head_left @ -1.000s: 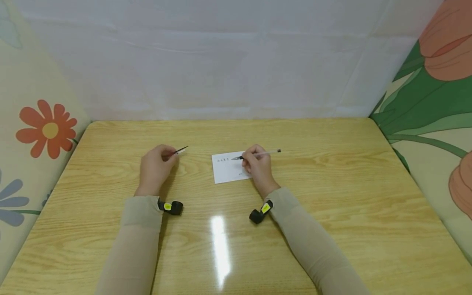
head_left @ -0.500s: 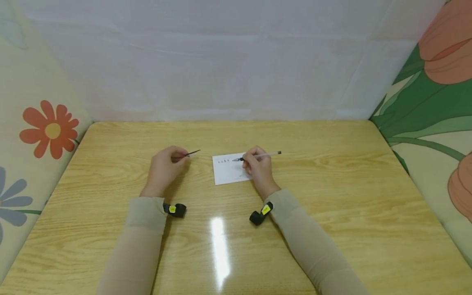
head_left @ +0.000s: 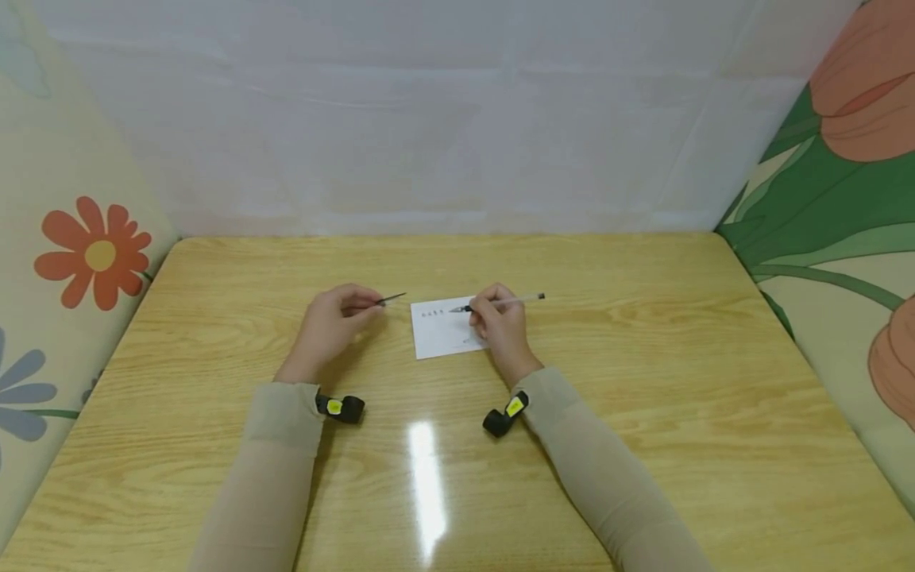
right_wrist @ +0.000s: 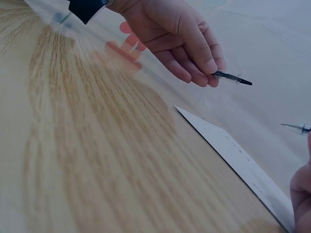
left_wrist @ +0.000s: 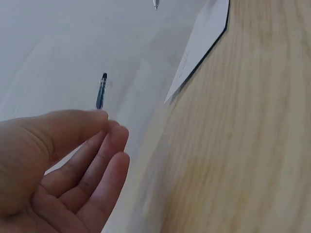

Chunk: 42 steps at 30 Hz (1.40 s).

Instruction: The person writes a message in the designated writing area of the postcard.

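My left hand (head_left: 330,324) pinches a slim clear pen cap with a black clip (head_left: 391,299) between thumb and fingertips. The cap points right, toward the left edge of a small white paper (head_left: 432,340) that bears a short line of handwriting. In the left wrist view, the cap (left_wrist: 101,92) sticks up past the thumb, its lower end hidden by the fingers. My right hand (head_left: 503,330) grips a clear-barrelled gel pen (head_left: 520,299) in a writing hold over the paper's right side. The bare pen tip (right_wrist: 294,127) points left and shows above the paper in the right wrist view.
The paper lies on a glossy wood-grain table (head_left: 643,445). A white sheet (head_left: 457,119) hangs behind its far edge, and flower-printed panels (head_left: 93,254) flank both sides. Each wrist wears a black camera (head_left: 343,409).
My left hand has moved right, bringing the pen cap closer to the paper and the pen tip. My right hand and the pen have stayed about where they were.
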### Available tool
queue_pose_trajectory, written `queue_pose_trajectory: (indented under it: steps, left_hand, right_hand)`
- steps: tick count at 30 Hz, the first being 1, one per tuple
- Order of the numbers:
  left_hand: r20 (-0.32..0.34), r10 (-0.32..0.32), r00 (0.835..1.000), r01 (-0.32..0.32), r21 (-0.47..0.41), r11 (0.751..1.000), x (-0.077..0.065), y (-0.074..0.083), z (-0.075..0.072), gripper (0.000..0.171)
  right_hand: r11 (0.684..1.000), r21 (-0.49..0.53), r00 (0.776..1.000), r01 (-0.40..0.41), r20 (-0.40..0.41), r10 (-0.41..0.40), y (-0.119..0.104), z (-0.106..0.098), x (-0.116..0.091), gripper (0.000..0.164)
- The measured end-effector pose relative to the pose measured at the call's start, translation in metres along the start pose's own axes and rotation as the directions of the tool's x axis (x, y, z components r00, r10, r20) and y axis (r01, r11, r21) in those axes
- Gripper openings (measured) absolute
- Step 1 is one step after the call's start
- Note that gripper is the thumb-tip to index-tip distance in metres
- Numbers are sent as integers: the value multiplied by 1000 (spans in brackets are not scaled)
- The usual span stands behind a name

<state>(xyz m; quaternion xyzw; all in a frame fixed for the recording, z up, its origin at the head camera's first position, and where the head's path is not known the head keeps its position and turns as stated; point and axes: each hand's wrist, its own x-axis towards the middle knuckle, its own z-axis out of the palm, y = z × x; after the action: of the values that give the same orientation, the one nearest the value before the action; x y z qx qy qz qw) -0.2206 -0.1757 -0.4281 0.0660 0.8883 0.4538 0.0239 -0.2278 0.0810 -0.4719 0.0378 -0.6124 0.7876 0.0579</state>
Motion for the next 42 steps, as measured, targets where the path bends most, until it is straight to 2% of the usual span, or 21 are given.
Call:
queue_pose_trajectory:
  steps: [7,14,23,29,36,42]
  left_hand:
    - [41,-15,999,19,-88,996,2,-2,-1,29]
    - [68,-14,998,23,-125,992,4,-2,4,28]
    - [108,1,994,15,-155,988,4,4,12,32]
    - [104,5,995,10,-145,989,5,5,16,28]
    - [104,45,994,-28,-161,986,5,7,21,25]
    - [107,38,994,-18,-175,984,5,7,23,24]
  right_hand:
    - [1000,-4,1000,4,1,-4,1,-1,0,18]
    - [1000,-3,1000,16,15,-16,0,-1,0,17]
    - [999,24,999,29,36,-30,2,-1,0,15]
    - [998,57,999,28,43,-31,1,0,0,16]
    - [991,128,997,35,66,-44,1,0,0,17]
    - [990,136,993,30,106,-45,1,-1,-1,14]
